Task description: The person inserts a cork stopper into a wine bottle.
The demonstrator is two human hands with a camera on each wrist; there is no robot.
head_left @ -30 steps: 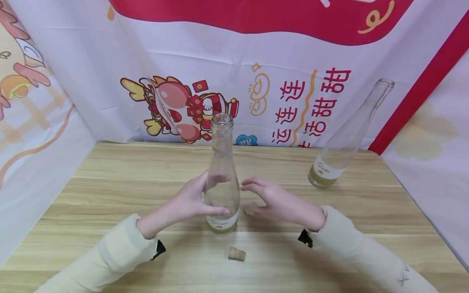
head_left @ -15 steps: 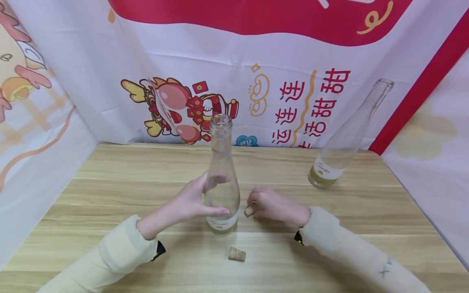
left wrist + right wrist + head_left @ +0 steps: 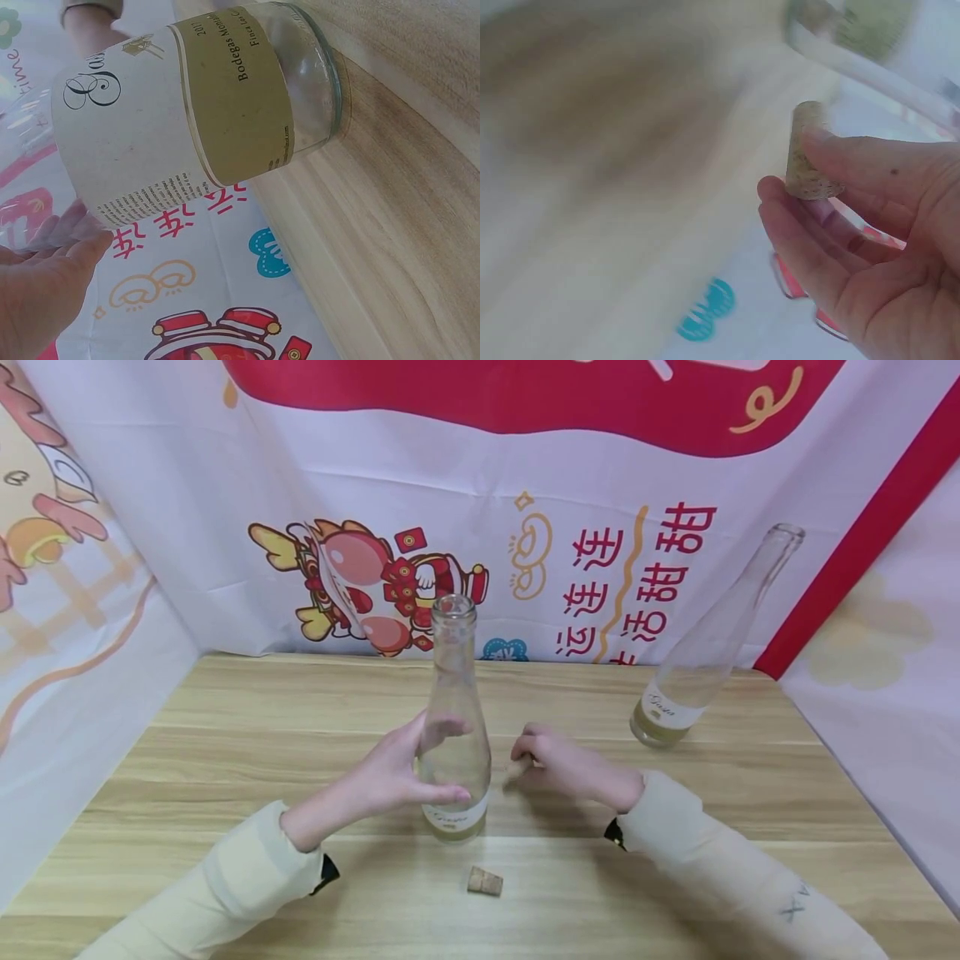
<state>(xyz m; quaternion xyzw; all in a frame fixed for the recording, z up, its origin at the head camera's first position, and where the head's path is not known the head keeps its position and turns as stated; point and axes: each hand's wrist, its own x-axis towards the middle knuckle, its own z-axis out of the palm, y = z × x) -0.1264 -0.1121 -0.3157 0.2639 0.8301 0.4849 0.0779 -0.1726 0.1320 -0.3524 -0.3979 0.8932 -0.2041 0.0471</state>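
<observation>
Your left hand (image 3: pixel 393 768) curls part-closed round the clear bottle (image 3: pixel 456 689), thumb across its front and fingers behind. The bottle stands upright near the middle of the bench (image 3: pixel 300 727), well short of the far edge. Your right hand (image 3: pixel 573 766) pinches a cork (image 3: pixel 801 171) between thumb and fingers, the gap closed to the cork's thickness; you have it just beside the bottle, on the side toward the bench's right edge. A loose cork (image 3: pixel 485 881) lies on its side, nearer you than the bottle. A second bottle (image 3: pixel 690 668) stands near the far right corner. Printed cloth (image 3: pixel 495 543) hangs behind the far edge.
</observation>
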